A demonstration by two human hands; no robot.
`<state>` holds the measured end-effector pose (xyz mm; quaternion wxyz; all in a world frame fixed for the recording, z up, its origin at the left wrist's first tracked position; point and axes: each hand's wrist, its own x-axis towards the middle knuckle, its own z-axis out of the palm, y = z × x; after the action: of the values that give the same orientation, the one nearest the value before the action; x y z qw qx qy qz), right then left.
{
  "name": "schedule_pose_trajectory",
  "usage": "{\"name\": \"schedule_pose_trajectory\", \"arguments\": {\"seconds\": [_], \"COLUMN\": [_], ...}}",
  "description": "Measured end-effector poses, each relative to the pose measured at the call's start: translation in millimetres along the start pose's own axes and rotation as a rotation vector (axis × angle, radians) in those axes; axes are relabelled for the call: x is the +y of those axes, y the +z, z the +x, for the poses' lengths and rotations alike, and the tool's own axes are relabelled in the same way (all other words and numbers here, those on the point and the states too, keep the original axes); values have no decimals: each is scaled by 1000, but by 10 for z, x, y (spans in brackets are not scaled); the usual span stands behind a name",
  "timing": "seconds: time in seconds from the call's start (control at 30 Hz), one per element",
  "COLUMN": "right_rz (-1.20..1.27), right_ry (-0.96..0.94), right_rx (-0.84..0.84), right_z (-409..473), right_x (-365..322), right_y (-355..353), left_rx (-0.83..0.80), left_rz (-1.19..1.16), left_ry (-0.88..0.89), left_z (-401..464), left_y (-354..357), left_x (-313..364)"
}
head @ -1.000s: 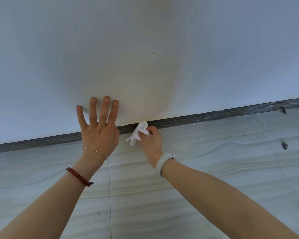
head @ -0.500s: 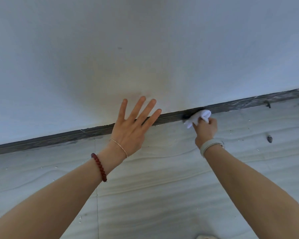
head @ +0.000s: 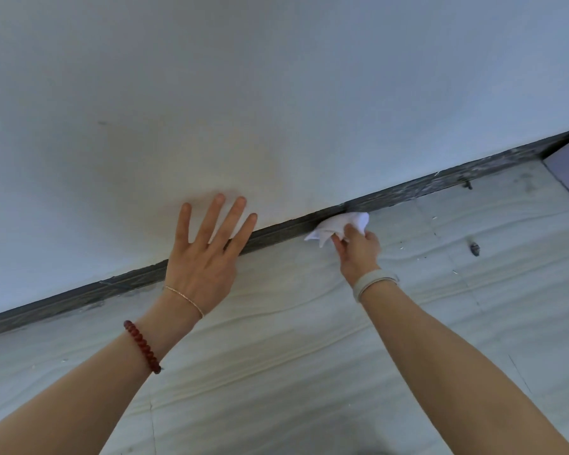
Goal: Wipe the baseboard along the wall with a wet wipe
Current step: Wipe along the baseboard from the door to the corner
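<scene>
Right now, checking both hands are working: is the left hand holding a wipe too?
No: the left hand is spread flat on the wall; only the right hand grips the wipe.

the wall (head: 276,93) is seen as matt, smooth white paint. the baseboard (head: 440,183) is shown dark, dull and mottled with pale scuffs. the floor (head: 309,356) is laid in pale tile with a wavy grain and a faint sheen. the wipe (head: 335,224) is seen as soft, crumpled white cloth-like sheet. a bracelet (head: 143,346) of glossy red beads is worn.
</scene>
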<state>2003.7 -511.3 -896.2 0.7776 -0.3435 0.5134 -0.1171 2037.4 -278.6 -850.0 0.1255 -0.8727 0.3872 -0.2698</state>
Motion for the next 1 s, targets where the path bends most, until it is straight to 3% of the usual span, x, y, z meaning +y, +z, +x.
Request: {"name": "schedule_pose_trajectory", "arguments": {"seconds": [0.1, 0.17, 0.23, 0.33, 0.4, 0.5, 0.63, 0.73, 0.83, 0.93, 1.0], "right_rz": [16, -102, -245, -491, -592, -516, -97, -169, -414, -524, -503], "right_ry": [-165, -196, -164, -121, -151, -195, -300, -418, -423, -250, -190], "right_rx": [116, 110, -9, -331, -420, -227, 245, 392, 92, -310, -367], "right_z": [275, 253, 79, -245, -270, -9, 490, 676, 450, 110, 114], "right_x": [-387, -388, -158, 183, 185, -169, -770, -832, -390, 54, 45], "right_y": [-155, -113, -8, 137, 154, 1, -378, -432, -233, -110, -144], "left_rx": [29, 54, 101, 162, 176, 194, 214, 218, 183, 178, 214], "left_rz": [-22, -24, -12, 71, 156, 174, 201, 185, 116, 92, 74], "left_ry": [49, 84, 120, 146, 187, 235, 246, 227, 210, 253, 259], "left_z": [202, 378, 566, 727, 724, 693, 713, 722, 779, 938, 1120], "left_y": [32, 63, 101, 168, 223, 258, 290, 270, 213, 187, 184], "left_x": [201, 305, 374, 364, 272, 136, 120, 213, 433, 615, 667]}}
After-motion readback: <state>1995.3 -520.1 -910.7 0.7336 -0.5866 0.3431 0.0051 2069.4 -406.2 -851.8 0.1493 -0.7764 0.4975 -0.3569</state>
